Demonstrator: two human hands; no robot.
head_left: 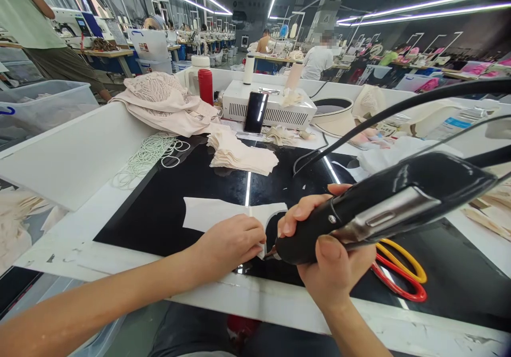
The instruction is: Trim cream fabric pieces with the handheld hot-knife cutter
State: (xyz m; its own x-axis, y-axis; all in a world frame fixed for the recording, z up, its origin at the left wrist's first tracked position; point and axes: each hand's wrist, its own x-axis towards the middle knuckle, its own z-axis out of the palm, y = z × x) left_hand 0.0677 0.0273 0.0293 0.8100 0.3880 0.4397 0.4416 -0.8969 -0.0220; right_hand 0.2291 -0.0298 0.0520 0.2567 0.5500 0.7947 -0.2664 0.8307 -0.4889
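My right hand (335,261) is wrapped round a black corded hand tool (383,202) with a long metal lever on its side. The tool's narrow metal tip (272,254) points left, at the near edge of a pale fabric piece (215,213). My left hand (233,242) pinches that edge close beside the tip, its fingertips partly hiding the cloth. The piece lies flat on a glossy black board (159,224). Right of my right hand are the red and yellow looped handles of what look like scissors (415,266); the rest is hidden.
Behind the piece lies a stack of cream cut fabric (241,152). Pale green elastic cord (149,155) is heaped at left. A phone (255,112) leans on a white vented box (271,107), near a red bottle (205,86). The tool's black cable (383,115) arches across the right side.
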